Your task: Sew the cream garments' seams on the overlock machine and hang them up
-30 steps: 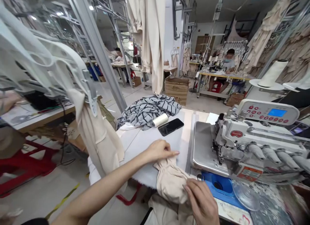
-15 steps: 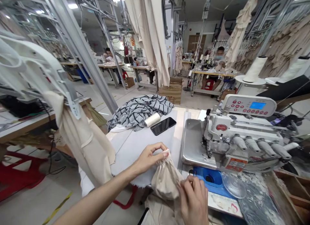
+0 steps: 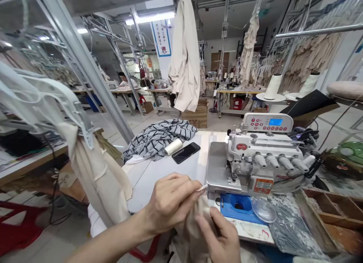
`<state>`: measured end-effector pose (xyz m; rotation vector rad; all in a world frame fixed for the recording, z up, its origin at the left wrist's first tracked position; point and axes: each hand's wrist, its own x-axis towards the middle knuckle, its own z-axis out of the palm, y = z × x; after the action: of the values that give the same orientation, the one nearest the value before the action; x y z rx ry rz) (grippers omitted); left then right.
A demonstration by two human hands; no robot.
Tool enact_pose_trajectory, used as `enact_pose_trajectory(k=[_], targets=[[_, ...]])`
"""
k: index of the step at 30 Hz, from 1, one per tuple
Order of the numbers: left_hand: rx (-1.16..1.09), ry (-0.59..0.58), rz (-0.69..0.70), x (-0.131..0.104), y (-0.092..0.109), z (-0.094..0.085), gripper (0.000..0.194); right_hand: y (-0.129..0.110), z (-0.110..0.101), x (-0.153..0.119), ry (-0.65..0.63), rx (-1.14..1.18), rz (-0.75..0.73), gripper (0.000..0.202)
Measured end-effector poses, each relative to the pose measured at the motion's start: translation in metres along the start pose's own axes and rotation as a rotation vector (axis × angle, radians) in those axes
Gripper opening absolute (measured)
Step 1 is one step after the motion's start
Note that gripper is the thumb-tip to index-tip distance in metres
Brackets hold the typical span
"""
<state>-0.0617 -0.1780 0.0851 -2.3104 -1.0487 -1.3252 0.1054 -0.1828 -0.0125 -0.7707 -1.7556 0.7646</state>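
Observation:
My left hand point(image 3: 172, 202) pinches the top edge of a beige gathered garment piece point(image 3: 195, 229) in front of the table. Lower and to the right, my right hand point(image 3: 222, 236) grips the same cloth between thumb and fingers. The fabric hangs down between and below both hands, partly hidden by them. Just beyond my right hand stands a white overlock sewing machine point(image 3: 261, 149) with a metal plate point(image 3: 218, 168) at its left.
A black phone point(image 3: 186, 152), a thread spool point(image 3: 173, 146) and striped grey cloth point(image 3: 159, 136) lie on the table point(image 3: 147, 176). Beige cloth point(image 3: 96, 172) hangs from a white hanger point(image 3: 42, 89) at left. A blue tray point(image 3: 241, 208) sits before the machine.
My left hand has turned over, its back now facing up and its fingers closed on the cloth edge. My right hand's grip has shifted. The view has tilted and turned right.

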Motion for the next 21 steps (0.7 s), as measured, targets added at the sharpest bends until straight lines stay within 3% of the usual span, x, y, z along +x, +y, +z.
enact_pose_trajectory(k=[4,6,8,11,14,18,21], targets=[[-0.331,-0.126,-0.336,0.021,-0.009,0.008,0.014,-0.004,-0.019,0.029,0.196,-0.052,-0.16,0.026],[-0.424,-0.235,-0.471,0.023,-0.022,0.029,0.021,0.009,-0.026,0.028,0.164,0.018,-0.078,0.024],[-0.409,-0.303,-0.521,0.02,-0.037,0.059,0.025,0.031,-0.03,0.018,0.101,0.114,0.087,0.027],[-0.337,-0.336,-0.527,0.011,-0.053,0.105,0.027,0.063,-0.032,-0.002,0.15,0.151,0.273,0.038],[-0.307,-0.359,-0.499,0.009,-0.06,0.129,0.025,0.076,-0.033,-0.01,0.2,0.132,0.32,0.047],[-0.225,-0.37,-0.394,0.014,-0.056,0.126,0.022,0.074,-0.037,-0.007,0.13,0.128,0.313,0.044],[-0.115,-0.363,-0.263,0.008,-0.037,0.115,0.022,0.077,-0.039,-0.013,0.039,0.135,0.376,0.046]])
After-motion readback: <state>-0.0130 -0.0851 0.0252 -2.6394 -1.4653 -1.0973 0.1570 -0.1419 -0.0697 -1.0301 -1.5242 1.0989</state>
